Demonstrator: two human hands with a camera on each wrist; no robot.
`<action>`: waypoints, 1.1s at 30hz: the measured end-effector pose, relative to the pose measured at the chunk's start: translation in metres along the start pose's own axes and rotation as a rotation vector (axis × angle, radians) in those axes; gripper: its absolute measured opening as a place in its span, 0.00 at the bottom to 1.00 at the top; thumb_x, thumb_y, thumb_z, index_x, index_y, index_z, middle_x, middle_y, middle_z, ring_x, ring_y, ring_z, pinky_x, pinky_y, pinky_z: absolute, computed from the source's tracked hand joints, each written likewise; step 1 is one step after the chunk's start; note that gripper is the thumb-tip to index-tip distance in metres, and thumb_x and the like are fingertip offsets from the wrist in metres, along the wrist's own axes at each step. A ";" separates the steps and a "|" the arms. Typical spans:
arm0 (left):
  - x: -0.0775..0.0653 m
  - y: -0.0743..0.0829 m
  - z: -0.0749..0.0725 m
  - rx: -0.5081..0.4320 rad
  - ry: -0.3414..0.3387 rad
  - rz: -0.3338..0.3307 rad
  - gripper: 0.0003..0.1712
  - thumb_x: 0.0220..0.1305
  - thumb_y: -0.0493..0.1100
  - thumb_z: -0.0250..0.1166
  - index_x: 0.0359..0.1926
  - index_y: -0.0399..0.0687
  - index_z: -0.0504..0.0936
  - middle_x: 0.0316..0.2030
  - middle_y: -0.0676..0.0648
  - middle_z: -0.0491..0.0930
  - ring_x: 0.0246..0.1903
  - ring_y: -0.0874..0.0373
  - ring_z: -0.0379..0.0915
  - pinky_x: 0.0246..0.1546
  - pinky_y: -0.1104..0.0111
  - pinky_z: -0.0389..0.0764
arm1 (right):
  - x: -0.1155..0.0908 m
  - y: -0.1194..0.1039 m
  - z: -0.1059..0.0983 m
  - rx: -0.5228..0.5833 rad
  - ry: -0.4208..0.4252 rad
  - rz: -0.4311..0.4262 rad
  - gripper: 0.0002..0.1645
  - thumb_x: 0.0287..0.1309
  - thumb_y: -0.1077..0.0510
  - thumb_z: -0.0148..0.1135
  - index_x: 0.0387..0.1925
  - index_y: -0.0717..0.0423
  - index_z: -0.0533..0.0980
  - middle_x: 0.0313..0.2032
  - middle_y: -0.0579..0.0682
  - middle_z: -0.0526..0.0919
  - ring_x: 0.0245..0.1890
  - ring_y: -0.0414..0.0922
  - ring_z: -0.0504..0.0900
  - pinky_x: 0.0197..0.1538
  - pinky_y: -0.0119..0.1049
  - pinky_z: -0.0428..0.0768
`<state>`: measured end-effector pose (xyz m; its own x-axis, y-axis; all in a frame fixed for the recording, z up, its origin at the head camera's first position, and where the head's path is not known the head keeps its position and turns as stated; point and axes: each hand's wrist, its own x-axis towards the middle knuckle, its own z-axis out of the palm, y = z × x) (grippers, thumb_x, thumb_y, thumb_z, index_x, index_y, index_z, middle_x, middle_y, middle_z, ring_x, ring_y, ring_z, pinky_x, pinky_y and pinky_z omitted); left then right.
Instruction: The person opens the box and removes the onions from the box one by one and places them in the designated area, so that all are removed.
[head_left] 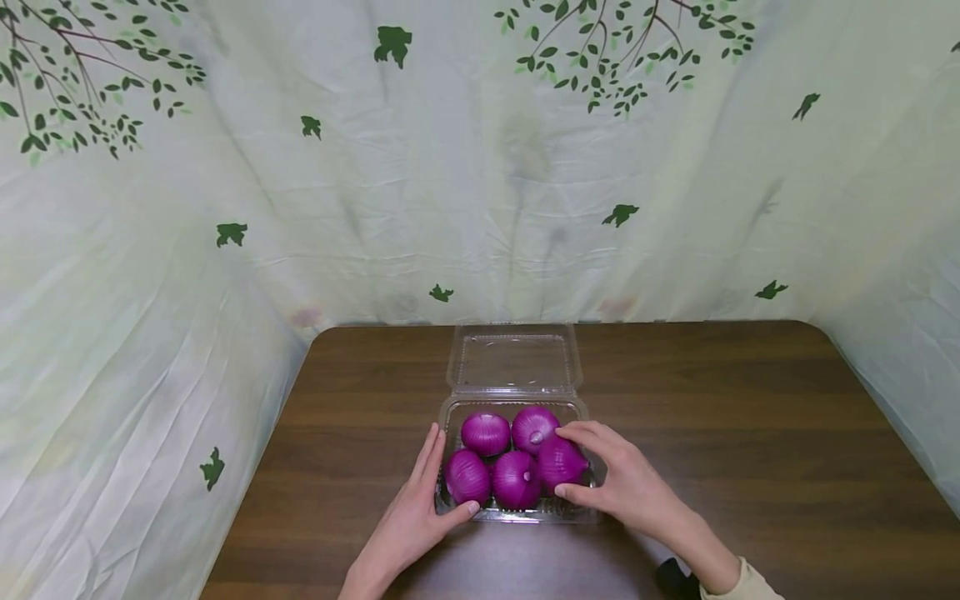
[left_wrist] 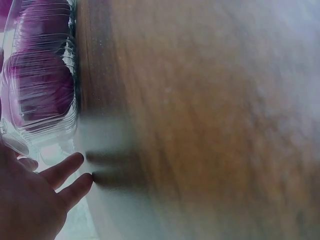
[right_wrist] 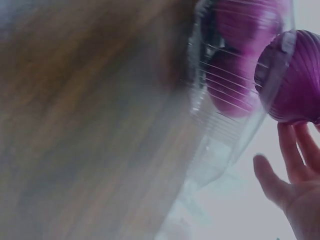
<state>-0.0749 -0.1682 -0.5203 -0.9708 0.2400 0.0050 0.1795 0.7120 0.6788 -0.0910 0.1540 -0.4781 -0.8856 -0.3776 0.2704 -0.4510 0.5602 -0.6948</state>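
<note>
Five purple onions, among them a back left onion [head_left: 485, 433] and a front middle onion [head_left: 516, 480], sit in a clear plastic clamshell box [head_left: 525, 516]. Its lid [head_left: 516, 360] lies folded back, away from the person. My left hand [head_left: 415, 518] rests along the box's left side, fingers extended and thumb at the front left corner. Around the rightmost onion [head_left: 562, 463], my right hand [head_left: 626, 479] has fingers behind and thumb in front. In the right wrist view, fingertips touch that onion [right_wrist: 297, 80], which stands above the box rim, while the thumb [right_wrist: 270, 180] is apart from it.
The box stands on a brown wooden table [head_left: 712, 417], near its middle. A pale cloth curtain [head_left: 450, 167] with a leaf print hangs behind and at both sides. A dark object [head_left: 677, 577] shows beneath the right wrist.
</note>
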 end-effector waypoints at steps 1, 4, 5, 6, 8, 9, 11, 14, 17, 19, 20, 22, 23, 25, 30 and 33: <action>0.000 0.000 0.000 -0.001 0.000 0.001 0.64 0.52 0.74 0.65 0.79 0.58 0.41 0.78 0.54 0.37 0.71 0.51 0.52 0.62 0.48 0.67 | 0.001 -0.001 -0.001 0.017 0.010 -0.007 0.40 0.45 0.41 0.78 0.61 0.43 0.76 0.58 0.36 0.74 0.57 0.42 0.74 0.54 0.49 0.78; 0.000 -0.001 0.000 -0.003 0.003 0.008 0.64 0.52 0.74 0.65 0.79 0.57 0.41 0.78 0.53 0.37 0.71 0.52 0.52 0.62 0.49 0.66 | 0.003 -0.001 -0.004 0.046 0.058 -0.044 0.40 0.45 0.44 0.79 0.61 0.44 0.76 0.58 0.36 0.74 0.56 0.40 0.75 0.52 0.46 0.79; 0.000 -0.001 0.000 -0.003 0.003 0.010 0.64 0.52 0.74 0.65 0.79 0.57 0.41 0.78 0.53 0.37 0.71 0.52 0.51 0.63 0.49 0.66 | 0.003 -0.001 -0.005 0.059 0.078 -0.060 0.39 0.45 0.45 0.79 0.61 0.44 0.75 0.57 0.37 0.74 0.54 0.40 0.76 0.52 0.44 0.80; 0.000 -0.001 0.000 -0.004 0.003 0.012 0.64 0.52 0.74 0.65 0.79 0.57 0.41 0.78 0.53 0.37 0.71 0.52 0.51 0.63 0.49 0.66 | 0.003 0.000 -0.006 0.076 0.094 -0.071 0.39 0.45 0.47 0.79 0.61 0.44 0.75 0.57 0.38 0.75 0.53 0.40 0.76 0.51 0.42 0.80; 0.000 -0.001 0.000 -0.004 0.005 0.015 0.64 0.52 0.74 0.65 0.79 0.56 0.42 0.78 0.53 0.37 0.71 0.52 0.51 0.63 0.49 0.66 | 0.004 -0.004 -0.009 0.126 0.121 -0.083 0.38 0.45 0.52 0.80 0.60 0.49 0.76 0.57 0.43 0.76 0.53 0.42 0.77 0.51 0.40 0.80; 0.000 -0.001 0.000 -0.004 0.006 0.017 0.64 0.52 0.74 0.65 0.79 0.56 0.42 0.78 0.53 0.37 0.71 0.52 0.51 0.63 0.49 0.66 | 0.005 -0.009 -0.012 0.153 0.131 -0.085 0.38 0.45 0.55 0.80 0.60 0.52 0.76 0.56 0.46 0.76 0.52 0.43 0.78 0.51 0.39 0.81; 0.000 -0.001 0.000 -0.005 0.009 0.021 0.64 0.52 0.74 0.66 0.79 0.56 0.42 0.78 0.53 0.37 0.71 0.52 0.51 0.63 0.49 0.66 | 0.007 -0.019 -0.019 0.194 0.147 -0.080 0.37 0.43 0.60 0.80 0.58 0.57 0.76 0.55 0.51 0.77 0.51 0.46 0.79 0.50 0.38 0.81; 0.000 -0.001 0.000 -0.007 0.011 0.023 0.64 0.52 0.73 0.66 0.79 0.56 0.42 0.78 0.52 0.38 0.71 0.51 0.52 0.63 0.49 0.66 | 0.008 -0.031 -0.029 0.213 0.158 -0.058 0.37 0.41 0.66 0.80 0.56 0.63 0.76 0.54 0.56 0.78 0.51 0.49 0.79 0.49 0.39 0.82; 0.000 -0.001 0.000 -0.010 0.011 0.021 0.64 0.53 0.72 0.67 0.79 0.56 0.42 0.78 0.53 0.38 0.71 0.51 0.52 0.62 0.48 0.66 | 0.009 -0.028 -0.032 0.201 0.171 -0.044 0.37 0.41 0.67 0.80 0.56 0.64 0.76 0.54 0.57 0.78 0.50 0.49 0.79 0.47 0.40 0.83; 0.000 0.000 0.000 -0.012 0.010 0.018 0.64 0.53 0.72 0.67 0.79 0.57 0.42 0.78 0.53 0.38 0.71 0.51 0.52 0.62 0.48 0.66 | 0.009 -0.024 -0.033 0.200 0.179 -0.039 0.37 0.40 0.68 0.80 0.56 0.64 0.76 0.54 0.58 0.78 0.49 0.50 0.79 0.46 0.40 0.83; 0.000 0.000 0.000 -0.013 0.009 0.017 0.64 0.53 0.72 0.67 0.79 0.57 0.42 0.78 0.53 0.38 0.71 0.51 0.52 0.62 0.48 0.66 | 0.009 -0.022 -0.033 0.199 0.184 -0.038 0.37 0.40 0.68 0.80 0.56 0.65 0.76 0.53 0.58 0.78 0.49 0.50 0.79 0.46 0.41 0.83; -0.001 0.000 0.000 -0.013 0.008 0.014 0.64 0.53 0.72 0.67 0.79 0.57 0.42 0.78 0.53 0.37 0.71 0.51 0.52 0.62 0.48 0.66 | 0.009 -0.013 -0.033 0.190 0.195 -0.032 0.38 0.40 0.68 0.80 0.57 0.64 0.76 0.54 0.57 0.78 0.49 0.50 0.79 0.46 0.41 0.83; -0.001 0.000 0.000 -0.013 0.007 0.013 0.64 0.53 0.72 0.67 0.79 0.57 0.42 0.78 0.53 0.37 0.71 0.51 0.52 0.62 0.48 0.66 | 0.009 -0.008 -0.032 0.189 0.198 -0.028 0.38 0.40 0.67 0.80 0.57 0.63 0.75 0.54 0.56 0.78 0.48 0.49 0.79 0.46 0.40 0.83; -0.001 0.000 0.000 -0.012 0.004 0.008 0.64 0.52 0.73 0.67 0.79 0.58 0.41 0.78 0.54 0.37 0.71 0.51 0.52 0.63 0.48 0.66 | 0.008 0.004 -0.031 0.174 0.199 -0.012 0.38 0.41 0.65 0.80 0.58 0.60 0.75 0.54 0.53 0.77 0.48 0.47 0.79 0.46 0.38 0.83; 0.000 0.000 0.000 -0.009 0.004 0.004 0.64 0.53 0.73 0.66 0.79 0.58 0.41 0.78 0.53 0.37 0.71 0.51 0.51 0.63 0.47 0.65 | 0.005 0.029 -0.032 0.142 0.199 0.043 0.38 0.44 0.58 0.80 0.59 0.51 0.75 0.56 0.45 0.76 0.48 0.43 0.78 0.45 0.32 0.82; 0.000 0.000 0.000 -0.006 0.004 0.003 0.64 0.52 0.73 0.66 0.79 0.58 0.41 0.78 0.53 0.37 0.71 0.51 0.51 0.62 0.47 0.66 | 0.003 0.037 -0.035 0.136 0.205 0.070 0.38 0.45 0.57 0.80 0.59 0.49 0.75 0.56 0.45 0.75 0.46 0.45 0.80 0.45 0.30 0.81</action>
<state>-0.0746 -0.1683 -0.5202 -0.9709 0.2391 0.0098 0.1811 0.7073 0.6833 -0.1143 0.1993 -0.4803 -0.9245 -0.1765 0.3378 -0.3807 0.4699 -0.7964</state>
